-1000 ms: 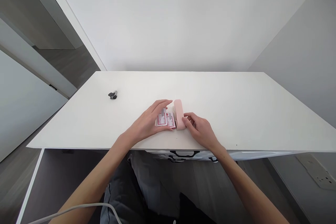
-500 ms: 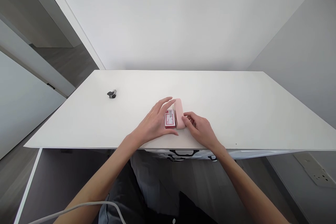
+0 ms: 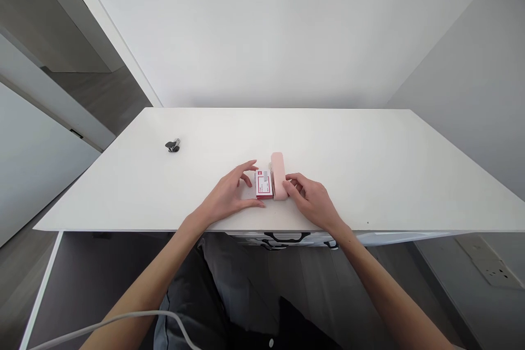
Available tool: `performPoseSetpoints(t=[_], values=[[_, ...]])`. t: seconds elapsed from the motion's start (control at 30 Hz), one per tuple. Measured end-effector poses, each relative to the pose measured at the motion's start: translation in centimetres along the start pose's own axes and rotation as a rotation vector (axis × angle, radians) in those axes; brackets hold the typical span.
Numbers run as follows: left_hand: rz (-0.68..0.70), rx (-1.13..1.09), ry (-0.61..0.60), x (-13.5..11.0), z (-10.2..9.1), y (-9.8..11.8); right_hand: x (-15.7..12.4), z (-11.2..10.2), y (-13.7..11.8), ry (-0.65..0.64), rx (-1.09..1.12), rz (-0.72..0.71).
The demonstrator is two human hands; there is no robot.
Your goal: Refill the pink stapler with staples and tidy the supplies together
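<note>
L hand [image 3: 227, 192] spread round 1 visible red-and-white staple box [image 3: 263, 184] on the desk [image 3: 348, 164]! R hand [image 3: 311, 199] touches 1 pink stapler [image 3: 279, 175], box's 3 o'clock, pinch or not, can't tell. Box prob. light, stiff card, best gripped 12-to-6; 1 blk staple remover [image 3: 173, 146], approx. 10 o'clock.

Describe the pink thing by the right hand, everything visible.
The pink thing is a long, narrow bar with rounded corners and a smooth, matte shell that looks like plastic, perhaps a stapler. Thin, darker parts show along its left side, too small to make out. It rests on the white desktop, its length running toward the wall. The right hand touches its right edge toward the near end. A red-and-white box sits close on its left; contact is unclear.
</note>
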State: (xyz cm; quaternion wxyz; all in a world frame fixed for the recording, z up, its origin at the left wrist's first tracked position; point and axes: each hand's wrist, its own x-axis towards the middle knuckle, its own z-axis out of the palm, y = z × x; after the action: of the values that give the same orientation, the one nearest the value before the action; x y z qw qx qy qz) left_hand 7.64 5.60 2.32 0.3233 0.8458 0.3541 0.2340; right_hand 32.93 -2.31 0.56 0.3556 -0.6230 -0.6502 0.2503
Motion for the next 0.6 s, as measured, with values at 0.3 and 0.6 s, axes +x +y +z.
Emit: performPoseSetpoints(t=[0.3, 0.6], values=[[-0.034, -0.008, -0.005, 0.66, 0.34, -0.1, 0.1, 0.0, 0.03, 0.004, -0.005, -0.003], [-0.052, 0.013, 0.008, 0.66, 0.32, 0.06, 0.03, -0.05, -0.07, 0.012, -0.018, -0.012]])
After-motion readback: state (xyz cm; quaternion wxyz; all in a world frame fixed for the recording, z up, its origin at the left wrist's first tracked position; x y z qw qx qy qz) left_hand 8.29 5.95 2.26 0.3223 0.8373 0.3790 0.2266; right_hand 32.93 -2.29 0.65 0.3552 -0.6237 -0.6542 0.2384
